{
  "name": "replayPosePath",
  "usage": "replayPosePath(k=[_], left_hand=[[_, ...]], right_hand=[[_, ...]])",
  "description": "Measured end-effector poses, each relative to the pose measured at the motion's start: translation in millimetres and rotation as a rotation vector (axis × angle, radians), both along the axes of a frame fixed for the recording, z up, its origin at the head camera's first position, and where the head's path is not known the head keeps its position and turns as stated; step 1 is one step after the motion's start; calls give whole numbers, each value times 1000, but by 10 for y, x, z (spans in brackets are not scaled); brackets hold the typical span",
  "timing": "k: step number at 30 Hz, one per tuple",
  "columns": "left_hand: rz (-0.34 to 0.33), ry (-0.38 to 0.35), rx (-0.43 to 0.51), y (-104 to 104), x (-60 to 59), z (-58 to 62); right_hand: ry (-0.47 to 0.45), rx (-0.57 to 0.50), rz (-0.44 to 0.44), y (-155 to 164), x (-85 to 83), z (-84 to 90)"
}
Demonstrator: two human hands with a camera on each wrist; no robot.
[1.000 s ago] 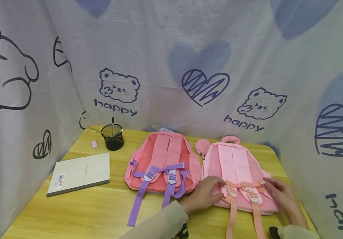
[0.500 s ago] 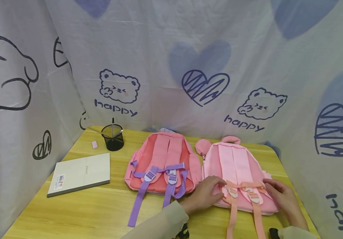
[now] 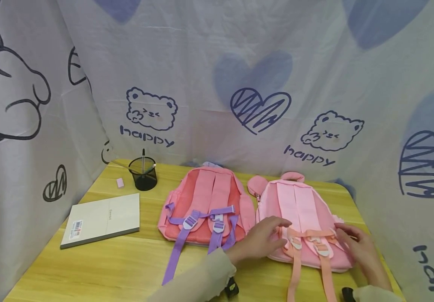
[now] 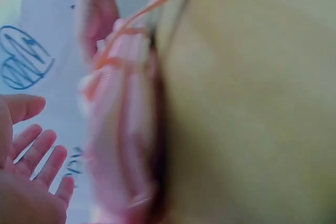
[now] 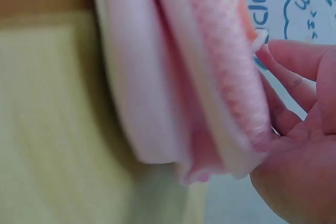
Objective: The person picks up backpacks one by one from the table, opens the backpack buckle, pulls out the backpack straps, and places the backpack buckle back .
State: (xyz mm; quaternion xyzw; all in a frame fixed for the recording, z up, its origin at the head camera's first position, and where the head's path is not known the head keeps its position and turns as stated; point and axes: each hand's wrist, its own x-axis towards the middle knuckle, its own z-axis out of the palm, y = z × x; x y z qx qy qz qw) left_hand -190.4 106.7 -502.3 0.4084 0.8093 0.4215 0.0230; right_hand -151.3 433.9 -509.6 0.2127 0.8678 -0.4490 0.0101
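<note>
A pink backpack (image 3: pixel 304 209) lies back-side up on the table, with an orange chest strap (image 3: pixel 307 233) running across its two shoulder straps. My left hand (image 3: pixel 260 239) is at the backpack's left edge, fingers apart and holding nothing; the left wrist view shows the hand (image 4: pixel 31 166) with its fingers loosely spread. At the right edge, my right hand (image 3: pixel 358 247) pinches the white-tipped end of the chest strap between thumb and forefinger. The right wrist view shows that white tip (image 5: pixel 260 39) at the thumb, with the hand (image 5: pixel 299 124) beside the bag's dotted side.
A coral backpack (image 3: pixel 205 201) with purple straps lies left of the pink one. Farther left are a notebook (image 3: pixel 105 218), a pink eraser (image 3: pixel 120 183) and a black mesh pen holder (image 3: pixel 144 180). Printed cloth (image 3: pixel 209 138) encloses the table (image 3: pixel 100 268).
My left hand has shifted slightly up and left, its fingers coming away from the strap area. The right hand stays at the strap end, now covering its white tip in the head view.
</note>
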Motion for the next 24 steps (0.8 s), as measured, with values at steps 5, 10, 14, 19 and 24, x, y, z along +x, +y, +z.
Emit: replayPosePath(k=[5, 10, 14, 19, 24], left_hand=[[14, -15, -20, -325, -143, 423], [112, 176, -48, -897, -366, 777], [213, 363, -64, -1408, -451, 973], [317, 598, -159, -1937, -439, 1130], [389, 810, -282, -2256, -380, 1235]], right_hand=[[131, 165, 105, -84, 19, 225], [382, 321, 224, -253, 31, 507], [507, 427, 266, -405, 60, 727], [569, 561, 279, -599, 107, 969], [691, 680, 300, -779, 142, 1134]])
